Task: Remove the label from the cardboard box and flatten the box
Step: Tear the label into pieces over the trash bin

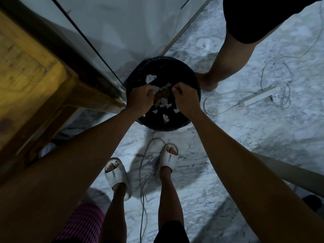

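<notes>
Feet: white slippers [115, 174] planted on the marble floor [201, 172], a cable [145, 181] trailing between them
Left hand [140, 98]: fingers curled, pinching a small brown scrap [162, 94]
Right hand [185, 97]: fingers curled on the scrap's other end, likely to tear it so bits drop in
Bin [175, 127]: black, directly under both hands, holding white paper shreds [150, 78]
Box: not in sight
Beyond: another person's bare leg [226, 57] beside the bin, power strip [257, 99]
</notes>
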